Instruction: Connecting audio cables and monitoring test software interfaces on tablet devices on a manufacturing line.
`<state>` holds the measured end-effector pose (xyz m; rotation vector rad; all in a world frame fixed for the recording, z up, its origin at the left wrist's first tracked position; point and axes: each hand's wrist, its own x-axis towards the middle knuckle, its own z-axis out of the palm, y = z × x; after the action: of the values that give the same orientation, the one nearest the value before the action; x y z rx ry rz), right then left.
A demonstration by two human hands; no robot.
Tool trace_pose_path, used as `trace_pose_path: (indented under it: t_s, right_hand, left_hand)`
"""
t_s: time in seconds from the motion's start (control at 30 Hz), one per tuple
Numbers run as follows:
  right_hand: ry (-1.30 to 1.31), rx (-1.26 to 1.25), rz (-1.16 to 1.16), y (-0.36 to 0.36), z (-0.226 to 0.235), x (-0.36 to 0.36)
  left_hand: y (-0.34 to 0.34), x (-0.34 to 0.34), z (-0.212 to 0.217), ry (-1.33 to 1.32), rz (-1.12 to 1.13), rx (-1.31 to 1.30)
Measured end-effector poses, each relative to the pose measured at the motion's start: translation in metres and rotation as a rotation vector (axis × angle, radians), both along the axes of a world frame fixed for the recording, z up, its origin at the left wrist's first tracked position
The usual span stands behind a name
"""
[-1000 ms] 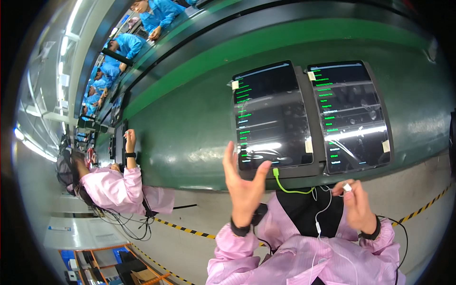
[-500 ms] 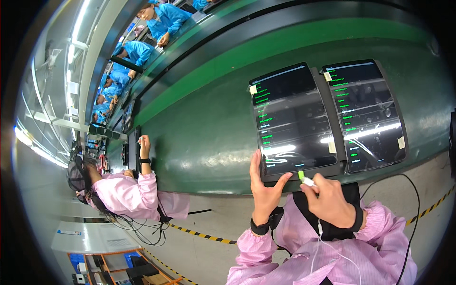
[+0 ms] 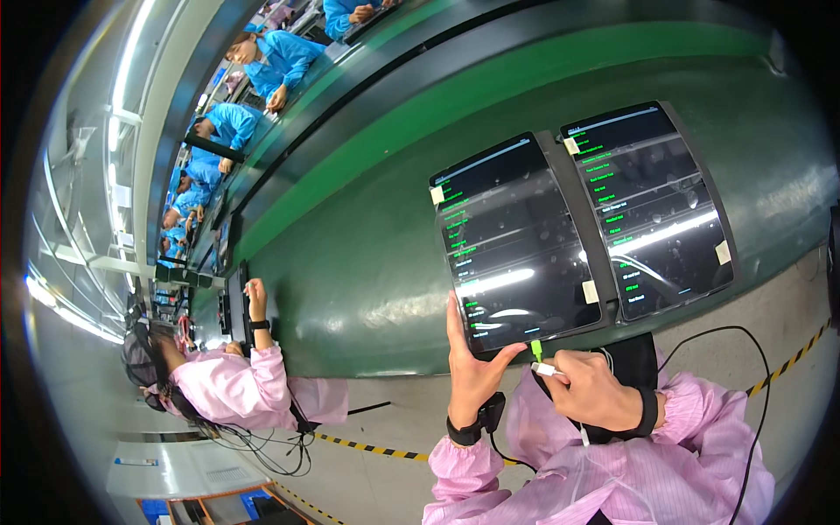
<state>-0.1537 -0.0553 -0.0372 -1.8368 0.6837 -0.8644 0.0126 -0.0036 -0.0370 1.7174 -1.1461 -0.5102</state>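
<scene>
Two dark tablets lie side by side on the green work surface [image 3: 367, 262], both screens lit with lists of green text. My left hand [image 3: 472, 367] holds the lower left corner of the nearer tablet [image 3: 516, 245], thumb against its bottom edge. My right hand [image 3: 591, 389] pinches a white cable plug with a green tip [image 3: 536, 350], its tip at the tablet's bottom edge, by the port. The second tablet [image 3: 652, 210] rests untouched to the right. Both wrists wear black straps over pink sleeves.
A black cable [image 3: 752, 350] loops over the pale bench edge on the right, beside yellow-black striped tape [image 3: 805, 346]. A co-worker in pink [image 3: 236, 385] sits to my left, one hand on another device. Several people in blue [image 3: 262, 61] work along the far line.
My left hand came down from mid-air and took hold of the nearer tablet. My right hand travelled left with the cable and brought the green-tipped plug to the tablet's bottom edge.
</scene>
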Motion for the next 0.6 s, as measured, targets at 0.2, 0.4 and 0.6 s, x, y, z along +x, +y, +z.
trace_pose_path:
  t_s: [0.2, 0.4, 0.6]
  right_hand:
    - [-0.023, 0.026, -0.073, -0.001, -0.001, -0.007]
    - [0.02, 0.277, 0.171, 0.003, -0.003, -0.014]
    - [-0.05, 0.289, 0.104, -0.02, -0.005, -0.053]
  left_hand:
    - [-0.001, -0.003, -0.001, 0.0, -0.004, 0.03]
    - [0.002, -0.005, -0.002, -0.007, 0.029, 0.032]
    - [-0.01, -0.002, 0.002, 0.021, -0.008, 0.038]
